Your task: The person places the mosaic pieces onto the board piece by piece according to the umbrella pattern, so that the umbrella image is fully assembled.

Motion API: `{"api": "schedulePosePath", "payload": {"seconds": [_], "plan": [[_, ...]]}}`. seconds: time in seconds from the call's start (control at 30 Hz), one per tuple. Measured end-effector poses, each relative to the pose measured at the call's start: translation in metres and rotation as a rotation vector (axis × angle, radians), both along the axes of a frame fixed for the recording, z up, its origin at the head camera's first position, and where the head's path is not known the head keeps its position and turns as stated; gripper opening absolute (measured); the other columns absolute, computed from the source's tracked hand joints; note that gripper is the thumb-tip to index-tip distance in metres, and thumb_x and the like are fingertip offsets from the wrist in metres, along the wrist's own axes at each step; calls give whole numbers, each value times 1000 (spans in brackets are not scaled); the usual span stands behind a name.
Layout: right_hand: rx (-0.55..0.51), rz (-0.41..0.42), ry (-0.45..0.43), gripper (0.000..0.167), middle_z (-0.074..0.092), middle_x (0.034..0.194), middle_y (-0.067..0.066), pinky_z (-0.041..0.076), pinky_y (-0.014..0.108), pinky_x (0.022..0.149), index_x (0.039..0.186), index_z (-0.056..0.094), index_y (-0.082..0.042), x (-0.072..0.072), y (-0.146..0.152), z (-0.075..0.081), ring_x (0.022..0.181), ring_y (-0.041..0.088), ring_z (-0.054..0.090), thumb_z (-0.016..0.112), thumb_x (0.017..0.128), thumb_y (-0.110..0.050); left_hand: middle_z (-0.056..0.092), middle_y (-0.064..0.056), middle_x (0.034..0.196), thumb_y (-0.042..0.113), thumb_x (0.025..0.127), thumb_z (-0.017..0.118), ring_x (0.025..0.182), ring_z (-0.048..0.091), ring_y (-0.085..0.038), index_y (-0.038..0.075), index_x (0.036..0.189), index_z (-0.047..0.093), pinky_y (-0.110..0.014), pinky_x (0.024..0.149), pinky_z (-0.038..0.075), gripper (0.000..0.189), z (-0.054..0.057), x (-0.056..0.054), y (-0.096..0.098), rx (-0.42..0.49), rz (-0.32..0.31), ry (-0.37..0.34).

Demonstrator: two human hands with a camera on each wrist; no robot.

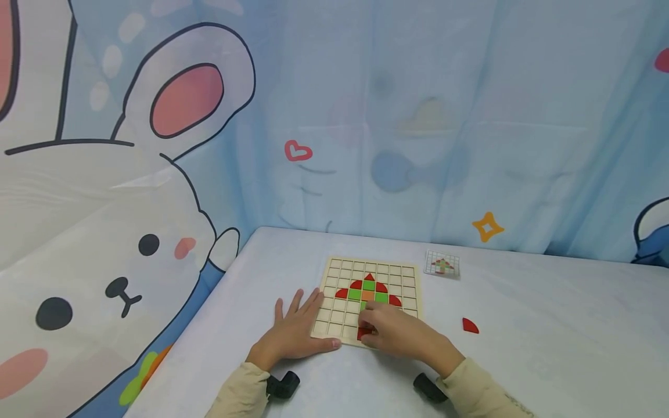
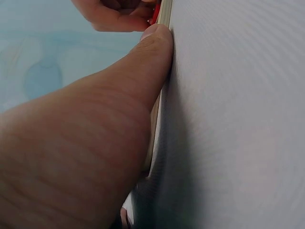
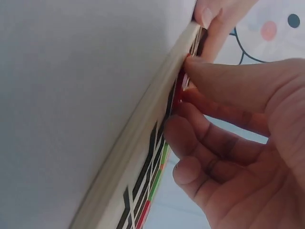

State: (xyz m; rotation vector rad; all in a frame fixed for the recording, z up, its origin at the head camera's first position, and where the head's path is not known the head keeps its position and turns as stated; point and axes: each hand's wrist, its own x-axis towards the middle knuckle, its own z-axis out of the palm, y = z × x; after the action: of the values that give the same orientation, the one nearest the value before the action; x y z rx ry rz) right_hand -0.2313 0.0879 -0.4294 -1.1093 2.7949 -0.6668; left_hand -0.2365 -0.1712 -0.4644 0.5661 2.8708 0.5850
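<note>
A wooden grid board (image 1: 337,319) lies on the table, with red, green and orange tiles set in some of its squares. My left hand (image 1: 295,335) rests at its left edge, fingers spread; the thumb touches the near left corner. Over the lower middle of the board, my right hand (image 1: 394,330) pinches a red tile (image 3: 180,86) between thumb and index finger at the near row. Its fingers partly hide that tile and the squares above it. The left wrist view shows the left thumb (image 2: 150,52) along the board's side.
A loose red quarter-round tile (image 1: 470,325) lies on the white tablecloth to the right of the board. Behind it, near the board's far right corner, is a small card (image 1: 442,265) with a printed tile pattern. A blue curtain (image 1: 418,116) with cartoon figures hangs behind the table.
</note>
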Motion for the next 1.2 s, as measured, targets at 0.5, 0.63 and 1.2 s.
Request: {"api": "schedulePosePath", "payload": {"seconds": [0.5, 0.63, 1.2], "plan": [[-21, -1, 4, 12, 64, 96, -7, 55, 30, 76, 104, 77, -10, -3, 10, 5, 86, 9, 56, 80, 94, -3, 19, -6, 178, 77, 91, 67, 164, 4, -38, 10, 172, 23, -72, 122, -4, 113, -3, -1, -1, 11, 2, -5], [-59, -45, 14, 13, 67, 98, -6, 57, 31, 78, 106, 77, -9, -5, 27, 17, 88, 10, 60, 79, 95, -3, 19, -6, 178, 75, 91, 68, 164, 4, -39, 10, 172, 23, -72, 121, -4, 113, -1, 0, -1, 11, 1, -6], [-30, -360, -169, 24, 62, 87, 0, 52, 38, 71, 112, 71, 1, -18, 147, 33, 80, 19, 56, 81, 95, -14, 19, -7, 178, 75, 92, 68, 163, 5, -40, 8, 172, 24, -73, 121, -3, 112, 4, 3, 1, 14, -2, -14]]}}
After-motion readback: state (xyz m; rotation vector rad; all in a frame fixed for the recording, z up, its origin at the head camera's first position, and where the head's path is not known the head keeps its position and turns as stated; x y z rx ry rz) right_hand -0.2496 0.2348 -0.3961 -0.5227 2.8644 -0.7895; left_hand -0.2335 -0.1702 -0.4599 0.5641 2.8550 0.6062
